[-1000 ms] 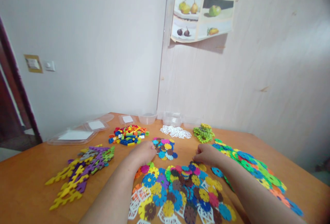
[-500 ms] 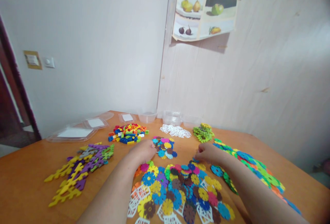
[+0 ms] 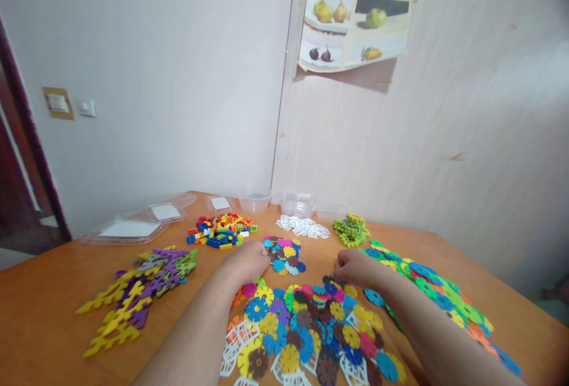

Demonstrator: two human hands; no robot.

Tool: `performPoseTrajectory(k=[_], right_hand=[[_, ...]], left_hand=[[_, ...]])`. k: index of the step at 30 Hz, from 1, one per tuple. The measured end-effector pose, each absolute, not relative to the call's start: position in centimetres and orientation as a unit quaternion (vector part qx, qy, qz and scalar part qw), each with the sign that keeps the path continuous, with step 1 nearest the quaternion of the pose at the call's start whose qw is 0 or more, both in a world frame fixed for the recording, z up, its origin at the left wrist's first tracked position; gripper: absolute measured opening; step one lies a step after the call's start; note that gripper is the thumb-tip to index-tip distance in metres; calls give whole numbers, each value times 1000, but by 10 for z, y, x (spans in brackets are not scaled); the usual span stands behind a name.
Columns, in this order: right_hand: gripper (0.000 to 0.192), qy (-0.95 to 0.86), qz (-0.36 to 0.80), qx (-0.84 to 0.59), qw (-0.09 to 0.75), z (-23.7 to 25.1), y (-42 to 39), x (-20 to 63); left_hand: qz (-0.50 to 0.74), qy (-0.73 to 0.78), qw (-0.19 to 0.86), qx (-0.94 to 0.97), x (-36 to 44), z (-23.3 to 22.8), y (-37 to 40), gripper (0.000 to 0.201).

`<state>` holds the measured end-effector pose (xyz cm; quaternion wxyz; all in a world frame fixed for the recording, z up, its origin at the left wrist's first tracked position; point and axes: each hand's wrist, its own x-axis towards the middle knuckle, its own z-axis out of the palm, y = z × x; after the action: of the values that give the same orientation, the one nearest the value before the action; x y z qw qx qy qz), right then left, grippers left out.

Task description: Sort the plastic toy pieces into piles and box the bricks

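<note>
Resting my left hand (image 3: 246, 261) clenched beside the small disc pile (image 3: 283, 255), I pinch a dark disc (image 3: 329, 280) from the big heap (image 3: 311, 327) with my right hand (image 3: 355, 266) fingers.

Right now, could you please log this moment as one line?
left hand: beside small disc pile | right hand: on large disc pile | table

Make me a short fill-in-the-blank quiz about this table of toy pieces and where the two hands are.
1. The left hand rests beside a small pile of flower discs, just in front of the heap of small ____.
2. The poster on the wall shows pictures of ____.
3. The flat yellow and purple pieces lie on the ____ side of the table.
4. The right hand is at the far edge of the big disc pile, its fingers ____.

Missing words: bricks; fruit; left; curled
</note>
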<state>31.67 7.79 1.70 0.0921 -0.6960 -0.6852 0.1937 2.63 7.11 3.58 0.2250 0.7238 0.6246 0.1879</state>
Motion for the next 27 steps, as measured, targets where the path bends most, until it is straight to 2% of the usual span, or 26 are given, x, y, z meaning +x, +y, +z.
performPoseTrajectory(k=[5,8,13,20,24,27], right_hand=[[12,-684,190,-695,117,18,79,321],[7,-705,241,-655,126,23,74,326],[23,-745,317,-578,97,35,64,327],[26,-771,322,-546,57,37,59,319],[20,-760,358,-535,92,32,61,317],[13,-721,432,-518,160,30,62,314]], left_hand=[[169,629,222,725,26,35,73,26],[181,630,223,722,25,32,75,25],[186,628,220,723,24,27,77,23],[179,632,211,724,22,19,83,18],[173,635,208,724,21,16,85,17],[169,636,199,726,21,16,86,17]])
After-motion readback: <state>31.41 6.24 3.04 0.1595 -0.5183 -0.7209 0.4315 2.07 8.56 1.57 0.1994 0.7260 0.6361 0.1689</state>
